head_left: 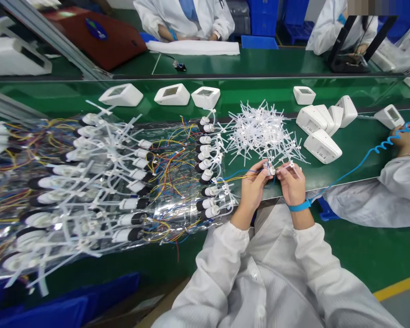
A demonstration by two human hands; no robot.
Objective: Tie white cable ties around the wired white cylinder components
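My left hand (253, 189) is closed, its thumb and fingertips pinching a small white part (270, 170) with thin wires attached. Yellow and blue wires trail from it toward the left. Close beside it, my right hand (293, 186) pinches a white cable tie (296, 169), and the two hands' fingertips nearly meet. Just beyond them a loose pile of white cable ties (259, 130) lies on the green bench. To the left, several white-and-black parts (210, 190) with coloured wires and ties rest in rows on clear plastic sheets.
White angular device housings (323, 146) are grouped to the right, with others (172, 94) along the back strip. A blue coiled cord (355, 164) runs from my right wristband (299, 206). A co-worker's hand (401, 140) is at the far right; other people sit across the bench.
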